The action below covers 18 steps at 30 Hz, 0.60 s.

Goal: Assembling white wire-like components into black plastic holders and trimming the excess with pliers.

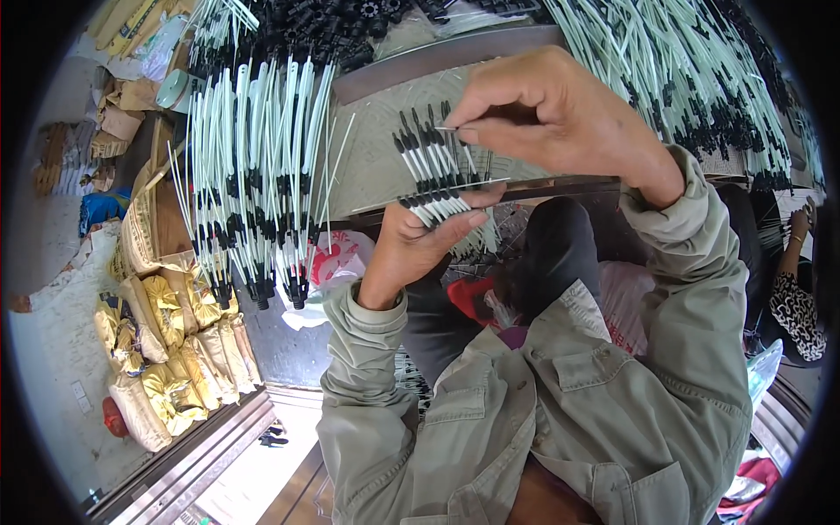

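Note:
My left hand (409,249) is wrapped round a bundle of thin white rods with black ends (422,160), the rods fanned upward at a slant. A thin pale strip (477,185) lies across the bundle just above my fingers. Over the upper right of the bundle, my right hand (556,114) is closed in a pinch of thumb and forefinger. A small thin pale piece (445,129) sticks out from that pinch, beside the black tips; its other end is hidden by the fingers.
A grey work surface (372,157) lies beyond my hands, with a brown raised edge (446,61) behind. Heaps of pale rods with black fittings flank it at left (249,131) and right (647,61). Black parts (306,31) are piled at the back. Another person's arm (794,241) shows far right.

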Motion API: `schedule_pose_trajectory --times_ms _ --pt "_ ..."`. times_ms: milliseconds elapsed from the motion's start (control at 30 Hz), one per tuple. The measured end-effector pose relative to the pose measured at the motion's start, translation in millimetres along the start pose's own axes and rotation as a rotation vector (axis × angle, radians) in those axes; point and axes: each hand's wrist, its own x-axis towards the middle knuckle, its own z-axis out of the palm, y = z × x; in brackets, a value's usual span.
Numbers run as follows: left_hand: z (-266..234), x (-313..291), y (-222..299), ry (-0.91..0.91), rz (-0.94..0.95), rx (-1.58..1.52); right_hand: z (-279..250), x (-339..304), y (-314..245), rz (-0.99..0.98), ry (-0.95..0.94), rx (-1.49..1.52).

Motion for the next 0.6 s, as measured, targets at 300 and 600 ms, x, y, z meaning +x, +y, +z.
schedule_pose_trajectory --times_ms 300,600 --pt "-0.2 -1.8 -0.9 0.026 0.039 0.09 -4.2 5.5 -3.3 -0.021 -0.083 -0.046" --pt "7.5 -11.7 -27.9 0.175 0.151 0.237 -13.9 -3.4 -11.3 -0.033 -0.078 0.014"
